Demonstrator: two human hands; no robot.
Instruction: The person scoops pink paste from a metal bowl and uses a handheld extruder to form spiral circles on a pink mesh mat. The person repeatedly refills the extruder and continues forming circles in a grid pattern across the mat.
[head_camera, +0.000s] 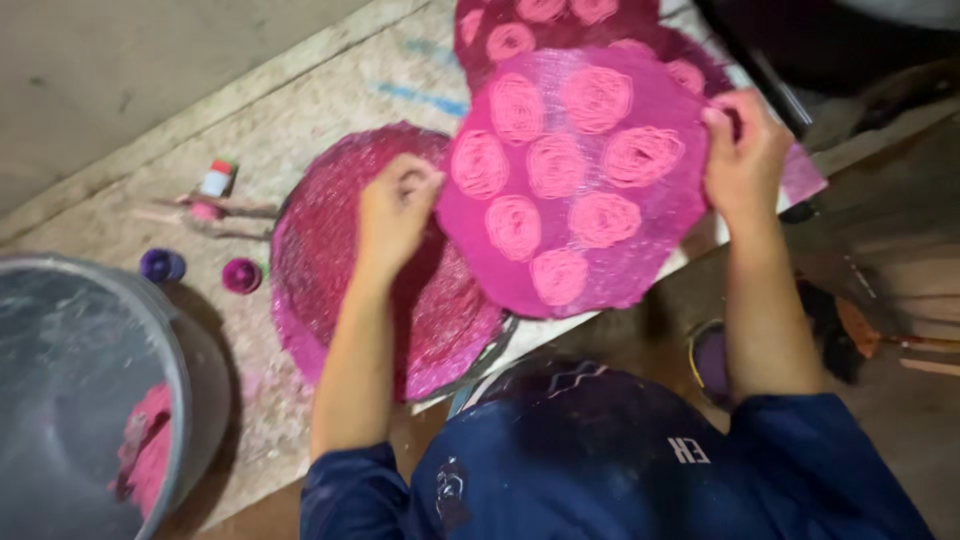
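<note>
I hold up a round magenta fibrous sheet (575, 180) covered with several lighter pink spirals. My left hand (398, 208) pinches its left edge and my right hand (742, 160) pinches its right edge, so the sheet hangs tilted above the board. Under it lies a round darker pink mat (330, 270) on a speckled board (300, 110). Another pink sheet with spirals (520, 30) lies further back, partly hidden by the one I hold.
A grey bucket (90, 380) with pink pulp inside stands at the lower left. Two small purple caps (162, 265) (241, 275), a small bottle (215, 180) and sticks lie on the board's left. A dark container (712, 360) sits near my right arm.
</note>
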